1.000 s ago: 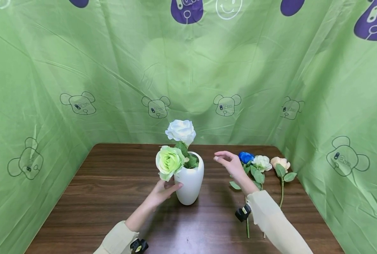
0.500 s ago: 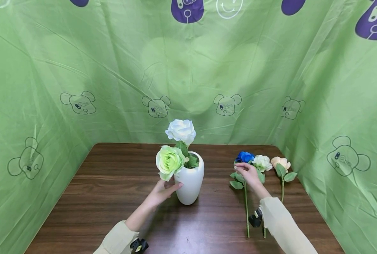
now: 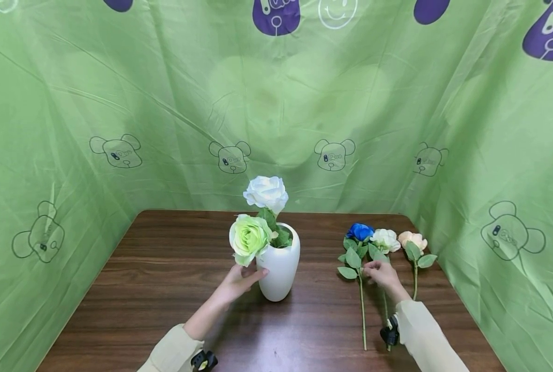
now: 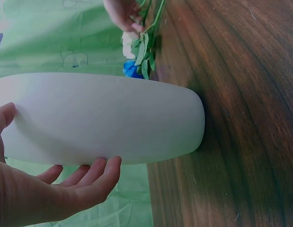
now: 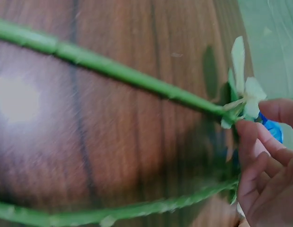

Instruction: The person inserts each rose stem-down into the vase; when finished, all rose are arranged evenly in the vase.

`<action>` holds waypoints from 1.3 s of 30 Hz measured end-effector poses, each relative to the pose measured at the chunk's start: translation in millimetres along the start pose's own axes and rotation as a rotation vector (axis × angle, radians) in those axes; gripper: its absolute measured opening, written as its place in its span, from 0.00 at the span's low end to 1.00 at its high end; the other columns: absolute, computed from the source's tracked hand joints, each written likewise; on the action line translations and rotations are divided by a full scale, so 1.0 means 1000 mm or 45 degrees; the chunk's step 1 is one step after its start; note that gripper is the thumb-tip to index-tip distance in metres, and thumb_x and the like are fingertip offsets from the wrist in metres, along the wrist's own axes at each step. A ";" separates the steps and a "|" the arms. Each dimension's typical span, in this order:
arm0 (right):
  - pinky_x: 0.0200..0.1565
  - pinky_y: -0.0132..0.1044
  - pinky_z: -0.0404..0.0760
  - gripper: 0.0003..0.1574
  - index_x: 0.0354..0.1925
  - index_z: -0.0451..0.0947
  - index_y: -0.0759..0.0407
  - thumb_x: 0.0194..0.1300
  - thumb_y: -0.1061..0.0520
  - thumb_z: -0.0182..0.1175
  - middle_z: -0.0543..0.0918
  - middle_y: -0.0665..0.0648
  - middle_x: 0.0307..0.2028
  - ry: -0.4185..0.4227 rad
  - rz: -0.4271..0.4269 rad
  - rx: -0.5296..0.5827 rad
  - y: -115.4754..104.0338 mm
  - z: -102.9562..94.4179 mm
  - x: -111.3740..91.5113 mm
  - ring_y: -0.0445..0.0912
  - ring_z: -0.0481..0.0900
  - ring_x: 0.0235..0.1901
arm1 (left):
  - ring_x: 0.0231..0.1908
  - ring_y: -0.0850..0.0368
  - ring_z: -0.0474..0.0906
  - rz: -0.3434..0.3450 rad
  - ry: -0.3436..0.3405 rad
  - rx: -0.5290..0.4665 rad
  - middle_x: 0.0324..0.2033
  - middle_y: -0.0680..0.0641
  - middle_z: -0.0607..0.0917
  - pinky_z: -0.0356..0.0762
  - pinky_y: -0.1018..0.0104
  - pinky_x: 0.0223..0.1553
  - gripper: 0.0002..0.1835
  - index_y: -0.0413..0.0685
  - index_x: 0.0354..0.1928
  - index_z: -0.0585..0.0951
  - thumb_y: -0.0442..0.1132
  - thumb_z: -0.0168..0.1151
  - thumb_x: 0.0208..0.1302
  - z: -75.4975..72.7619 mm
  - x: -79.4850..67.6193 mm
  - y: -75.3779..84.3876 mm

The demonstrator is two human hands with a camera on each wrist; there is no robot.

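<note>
In the head view, a white vase (image 3: pixel 278 274) stands upright with a white rose (image 3: pixel 265 192) and a light green rose (image 3: pixel 248 238) in it. My left hand (image 3: pixel 233 283) holds its left side, thumb in front and fingers curved around behind; the left wrist view shows the thumb and fingertips at the vase wall (image 4: pixel 103 118). To the right, my right hand (image 3: pixel 382 275) reaches down to the blue rose (image 3: pixel 360 231). Seen from the right wrist, the fingertips are right at the leaves and upper stem (image 5: pixel 137 78), thumb and forefinger slightly apart.
Beside the blue rose lie a cream-white flower (image 3: pixel 385 240) and a peach flower (image 3: pixel 413 241), heads toward the back. Everything rests on a dark wooden table (image 3: pixel 174 258). Green cloth (image 3: pixel 276 113) hangs around its back and sides.
My right hand has moved right from near the vase, passed over the blue rose's leaves, and come down and nearer along its stem. My left hand and the vase stay in place.
</note>
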State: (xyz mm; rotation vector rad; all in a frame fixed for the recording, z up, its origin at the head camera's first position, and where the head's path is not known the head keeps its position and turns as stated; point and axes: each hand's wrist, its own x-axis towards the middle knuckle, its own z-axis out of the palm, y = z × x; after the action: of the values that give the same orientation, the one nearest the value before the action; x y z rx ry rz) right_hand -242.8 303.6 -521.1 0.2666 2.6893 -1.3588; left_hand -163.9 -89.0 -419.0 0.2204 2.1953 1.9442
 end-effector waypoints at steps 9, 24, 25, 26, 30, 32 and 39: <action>0.18 0.35 0.67 0.30 0.49 0.63 0.75 0.54 0.58 0.60 0.80 0.59 0.25 -0.188 0.027 0.049 0.007 0.008 -0.009 0.52 0.79 0.22 | 0.50 0.39 0.66 -0.007 -0.002 -0.008 0.52 0.33 0.68 0.70 0.60 0.33 0.30 0.40 0.62 0.60 0.38 0.58 0.59 0.001 0.000 0.000; 0.18 0.38 0.71 0.33 0.53 0.61 0.72 0.49 0.66 0.61 0.77 0.58 0.20 -0.096 -0.025 0.080 0.004 0.024 -0.011 0.48 0.75 0.15 | 0.38 0.52 0.70 0.018 0.013 0.000 0.50 0.36 0.70 0.66 0.64 0.26 0.29 0.42 0.61 0.62 0.36 0.58 0.58 0.001 0.001 -0.002; 0.18 0.37 0.71 0.33 0.54 0.60 0.72 0.50 0.66 0.60 0.78 0.59 0.21 -0.112 -0.037 0.129 0.003 0.024 -0.011 0.48 0.75 0.16 | 0.38 0.52 0.70 0.019 0.012 -0.002 0.50 0.36 0.70 0.66 0.64 0.26 0.29 0.42 0.61 0.62 0.36 0.58 0.58 0.001 0.001 -0.002; 0.18 0.36 0.71 0.33 0.54 0.59 0.73 0.51 0.67 0.59 0.78 0.60 0.22 -0.130 -0.052 0.181 0.002 0.024 -0.011 0.47 0.75 0.16 | 0.38 0.51 0.70 0.022 0.012 -0.004 0.50 0.36 0.70 0.66 0.64 0.26 0.29 0.42 0.61 0.61 0.36 0.58 0.58 0.001 0.001 -0.002; 0.20 0.35 0.73 0.33 0.55 0.54 0.76 0.53 0.69 0.55 0.79 0.64 0.26 -0.214 -0.147 0.383 0.000 0.025 -0.010 0.45 0.75 0.17 | 0.43 0.48 0.70 0.026 0.017 -0.012 0.51 0.35 0.69 0.67 0.64 0.27 0.29 0.41 0.61 0.61 0.36 0.58 0.58 0.001 0.001 -0.002; 0.21 0.35 0.74 0.34 0.55 0.52 0.76 0.53 0.68 0.55 0.78 0.62 0.26 -0.241 -0.192 0.442 0.001 0.026 -0.008 0.43 0.75 0.17 | 0.44 0.47 0.70 0.023 0.017 -0.013 0.50 0.35 0.69 0.67 0.64 0.27 0.29 0.41 0.61 0.61 0.36 0.58 0.58 0.001 0.001 -0.003; 0.21 0.37 0.75 0.34 0.55 0.52 0.75 0.54 0.69 0.56 0.74 0.58 0.25 -0.162 -0.382 0.565 -0.019 0.030 -0.013 0.45 0.76 0.17 | 0.44 0.46 0.70 0.029 0.023 -0.006 0.51 0.35 0.69 0.68 0.64 0.27 0.29 0.41 0.61 0.61 0.36 0.58 0.58 0.001 0.001 -0.002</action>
State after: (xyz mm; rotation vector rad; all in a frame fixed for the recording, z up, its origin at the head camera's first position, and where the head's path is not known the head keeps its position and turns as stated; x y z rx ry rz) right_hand -233.4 267.4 -521.6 -0.1924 2.3654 -1.9783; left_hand -164.5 -88.1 -421.5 0.2296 2.2084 1.9709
